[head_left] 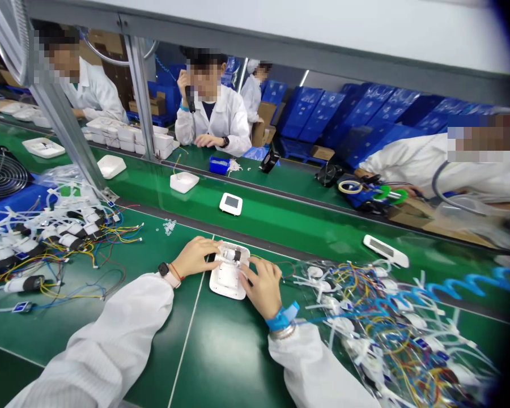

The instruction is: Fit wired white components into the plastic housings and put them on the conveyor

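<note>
A white plastic housing (226,290) lies open side up on the green bench in front of me. A small motor pump with a white and black body (233,255) sits in its upper part. My left hand (195,258) grips the housing's upper left side, thumb and fingers reaching over the rim beside the pump. My right hand (263,285) holds the right side, fingers bent over the edge; its fingertips are partly hidden. Thin coloured wires (283,264) run out to the right behind my right hand.
Piles of wired pumps with tubes lie left (68,232) and right (391,323). Small white rings (169,226) lie near the belt. The green conveyor (280,218) carries white housings (230,204). A coiled blue hose (463,283) crosses at right. Co-workers sit opposite.
</note>
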Available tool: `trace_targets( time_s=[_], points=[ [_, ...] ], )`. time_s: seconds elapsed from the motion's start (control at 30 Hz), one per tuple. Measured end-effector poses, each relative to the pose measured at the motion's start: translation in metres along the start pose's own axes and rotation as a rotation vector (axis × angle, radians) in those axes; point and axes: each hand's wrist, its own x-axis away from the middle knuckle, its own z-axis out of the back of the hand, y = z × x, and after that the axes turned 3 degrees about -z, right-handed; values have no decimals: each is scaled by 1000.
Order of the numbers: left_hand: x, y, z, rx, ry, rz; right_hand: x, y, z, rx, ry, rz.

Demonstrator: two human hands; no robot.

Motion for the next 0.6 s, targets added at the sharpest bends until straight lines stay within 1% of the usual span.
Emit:
trace_targets(
  time_s=[0.03,0.07,0.1,0.17,0.23,0.27,0.3,0.4,0.5,0.57,0.6],
  points=[
    [1,0,0,-16,9,-5,3,-3,2,-2,23,-30],
    [1,1,0,-32,14,-11,6,-5,3,2,8,-77],
    [1,2,0,-48,15,-17,9,-8,4,13,-51,-143],
    [1,5,0,-85,16,-14,13,-12,4,27,-266,-286],
    [1,11,0,-117,11,10,15,-13,1,13,-475,-391],
    [1,15,0,-127,4,28,14,-12,-1,0,-539,-414],
    [1,19,-1,-131,-4,47,14,-12,-3,-13,-572,-420],
    [1,28,-2,-115,-38,86,14,-7,-9,-29,-567,-407],
    [1,30,0,-67,-53,92,17,1,-16,-46,-507,-367],
    [-1,27,2,13,-30,97,20,9,-21,-72,-444,-330],
    [-2,25,3,70,-1,123,21,13,-23,-99,-412,-302]
  ],
)
